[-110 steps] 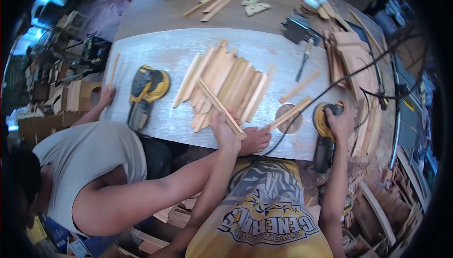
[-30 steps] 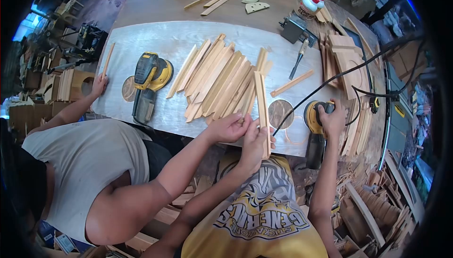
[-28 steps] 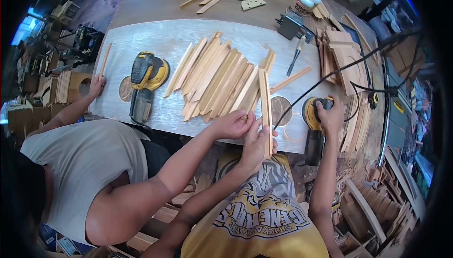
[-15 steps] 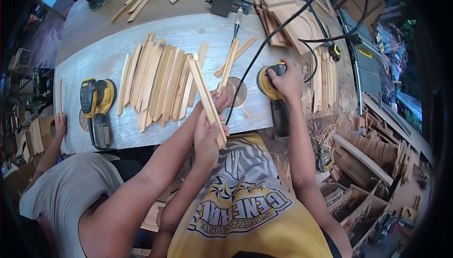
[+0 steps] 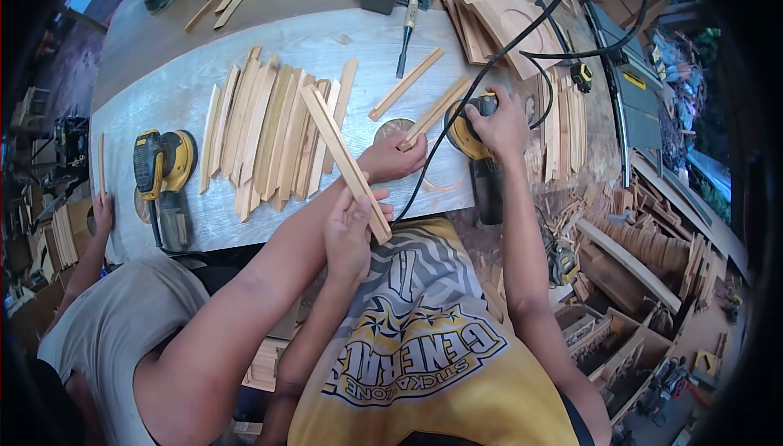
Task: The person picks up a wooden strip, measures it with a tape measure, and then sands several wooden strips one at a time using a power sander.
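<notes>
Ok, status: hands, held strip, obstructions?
Left hand gripping wood strip, slanted. Right hand on sander. Between them: co-worker's hand with second strip, black cable.

My left hand point(image 5: 347, 238) holds a long, pale, grooved wooden strip point(image 5: 336, 146) at a slant; my right hand point(image 5: 502, 129) grasps a yellow-and-black power sander point(image 5: 466, 141). Between them, a co-worker's bare hand point(image 5: 394, 159) (its arm point(image 5: 273, 279) passes behind my left hand) holds a slim tan wooden stick point(image 5: 437, 111) above the pale grey surface point(image 5: 367, 66).
</notes>
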`<state>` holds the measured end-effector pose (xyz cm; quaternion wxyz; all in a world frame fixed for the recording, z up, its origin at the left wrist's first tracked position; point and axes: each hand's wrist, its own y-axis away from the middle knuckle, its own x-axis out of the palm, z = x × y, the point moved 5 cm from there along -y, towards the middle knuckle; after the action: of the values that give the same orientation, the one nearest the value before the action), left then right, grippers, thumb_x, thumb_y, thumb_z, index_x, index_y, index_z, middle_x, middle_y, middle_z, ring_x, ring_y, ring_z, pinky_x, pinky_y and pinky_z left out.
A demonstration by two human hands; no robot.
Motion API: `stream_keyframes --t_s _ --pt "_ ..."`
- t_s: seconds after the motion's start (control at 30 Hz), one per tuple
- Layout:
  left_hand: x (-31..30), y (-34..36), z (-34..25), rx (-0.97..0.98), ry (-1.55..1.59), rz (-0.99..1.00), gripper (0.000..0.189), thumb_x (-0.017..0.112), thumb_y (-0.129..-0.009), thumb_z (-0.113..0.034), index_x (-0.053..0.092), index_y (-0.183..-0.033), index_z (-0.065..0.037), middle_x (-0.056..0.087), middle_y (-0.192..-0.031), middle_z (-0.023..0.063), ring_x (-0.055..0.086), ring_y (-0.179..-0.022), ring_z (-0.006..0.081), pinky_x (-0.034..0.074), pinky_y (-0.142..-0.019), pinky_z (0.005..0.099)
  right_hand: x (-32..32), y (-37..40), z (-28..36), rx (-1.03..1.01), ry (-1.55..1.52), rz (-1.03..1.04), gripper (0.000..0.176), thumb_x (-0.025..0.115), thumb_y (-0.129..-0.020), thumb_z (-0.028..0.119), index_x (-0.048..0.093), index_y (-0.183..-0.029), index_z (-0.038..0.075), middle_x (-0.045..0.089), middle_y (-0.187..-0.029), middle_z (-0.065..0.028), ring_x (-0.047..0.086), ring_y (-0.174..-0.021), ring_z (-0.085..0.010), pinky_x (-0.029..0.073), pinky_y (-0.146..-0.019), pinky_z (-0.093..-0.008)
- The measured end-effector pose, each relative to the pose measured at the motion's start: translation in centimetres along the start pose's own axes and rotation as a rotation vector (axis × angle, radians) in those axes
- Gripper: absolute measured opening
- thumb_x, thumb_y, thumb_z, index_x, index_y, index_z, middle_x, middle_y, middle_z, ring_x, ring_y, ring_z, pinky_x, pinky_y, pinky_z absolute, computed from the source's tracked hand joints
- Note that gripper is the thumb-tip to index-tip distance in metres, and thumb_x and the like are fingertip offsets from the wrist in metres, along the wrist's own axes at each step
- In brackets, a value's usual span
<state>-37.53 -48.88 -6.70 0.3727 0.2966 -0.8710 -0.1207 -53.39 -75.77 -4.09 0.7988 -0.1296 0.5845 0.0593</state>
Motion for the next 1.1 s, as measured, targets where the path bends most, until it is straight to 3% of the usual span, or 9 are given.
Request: stream_keyframes --t_s 0.2,0.33,0.43,0.53,0.7,0.8,0.97,1.03,1.1 --pt "-1.1 0.2 0.3 -0.049 -0.051 -0.014 0.048 0.044 -0.107 -0.033 0.049 -0.134 0.006 0.067 -0.096 0.0137 0.064 -0.072 0.0140 0.053 -0.060 0.0246 -0.1 0.0 -0.1 0.002 0.004 -0.018 0.049 0.076 -0.074 0.039 0.067 -0.114 0.014 0.064 -0.104 -0.0193 0.064 -0.099 -0.0379 0.052 -0.085 -0.0459" --pt "-1.2 0.2 0.1 -0.029 -0.053 0.000 0.050 0.043 -0.107 -0.035 0.049 -0.134 0.006 0.066 -0.095 0.0130 0.064 -0.072 0.0135 0.052 -0.060 0.0239 0.0 0.0 -0.3 -0.006 0.007 -0.038 0.050 0.075 -0.073 0.041 0.067 -0.114 0.015 0.064 -0.104 -0.0189 0.064 -0.098 -0.0377 0.052 -0.085 -0.0459" --pt "-1.2 0.2 0.1 -0.011 -0.059 0.028 0.046 0.045 -0.106 -0.030 0.048 -0.135 0.005 0.066 -0.099 0.0127 0.064 -0.074 0.0132 0.053 -0.063 0.0235 0.4 -0.2 -0.6 0.004 0.013 -0.030 0.049 0.076 -0.072 0.041 0.067 -0.114 0.015 0.064 -0.104 -0.0183 0.064 -0.098 -0.0375 0.052 -0.085 -0.0461" --pt "-1.0 0.3 -0.2 0.052 -0.103 0.046 0.050 0.057 -0.101 -0.024 0.041 -0.140 0.003 0.064 -0.108 0.0132 0.066 -0.085 0.0156 0.056 -0.074 0.0268 0.4 -0.2 -0.9 0.006 -0.003 -0.017 0.053 0.077 -0.070 0.040 0.066 -0.116 0.016 0.063 -0.106 -0.0185 0.064 -0.099 -0.0377 0.052 -0.085 -0.0465" --pt "-0.9 -0.1 0.0 0.104 -0.213 0.027 0.052 0.058 -0.101 -0.023 0.040 -0.142 0.002 0.064 -0.113 0.0137 0.065 -0.093 0.0165 0.056 -0.080 0.0299 0.0 -0.4 -0.6 -0.052 0.043 0.135 0.061 0.080 -0.070 0.032 0.059 -0.125 0.017 0.060 -0.112 -0.0194 0.064 -0.101 -0.0410 0.053 -0.087 -0.0474" --pt "-0.4 -0.6 -0.2 0.119 -0.233 -0.049 0.046 0.054 -0.103 -0.023 0.043 -0.141 0.000 0.064 -0.105 0.0106 0.063 -0.085 0.0146 0.054 -0.075 0.0280 0.1 -0.7 -0.3 -0.017 0.132 0.214 0.064 0.080 -0.070 0.027 0.055 -0.128 0.015 0.058 -0.114 -0.0215 0.063 -0.101 -0.0436 0.053 -0.086 -0.0493" --pt "-0.1 -0.8 1.0 0.147 -0.090 -0.230 0.036 0.043 -0.107 -0.025 0.047 -0.136 -0.003 0.054 -0.082 0.0025 0.051 -0.061 0.0079 0.043 -0.053 0.0219 -1.6 -1.0 -1.7 -0.148 0.104 0.323 0.063 0.079 -0.070 0.028 0.055 -0.125 0.012 0.057 -0.113 -0.0227 0.062 -0.102 -0.0424 0.052 -0.089 -0.0488" --pt "0.8 -1.1 1.8 0.176 -0.082 -0.259 0.033 0.045 -0.107 -0.025 0.053 -0.129 -0.003 0.053 -0.076 0.0009 0.050 -0.059 0.0061 0.040 -0.050 0.0201 -1.9 -1.0 -3.0 -0.174 0.131 0.351 0.062 0.079 -0.070 0.028 0.055 -0.125 0.011 0.058 -0.113 -0.0226 0.062 -0.103 -0.0421 0.052 -0.089 -0.0491" --pt "0.4 -3.1 3.5 0.178 -0.591 -0.378 0.031 0.048 -0.105 -0.027 0.058 -0.119 -0.001 0.053 -0.073 0.0000 0.050 -0.059 0.0062 0.040 -0.052 0.0222 -1.9 -1.2 -4.7 -0.196 0.051 0.348 0.062 0.078 -0.070 0.026 0.055 -0.125 0.012 0.057 -0.112 -0.0219 0.061 -0.104 -0.0420 0.053 -0.087 -0.0488"
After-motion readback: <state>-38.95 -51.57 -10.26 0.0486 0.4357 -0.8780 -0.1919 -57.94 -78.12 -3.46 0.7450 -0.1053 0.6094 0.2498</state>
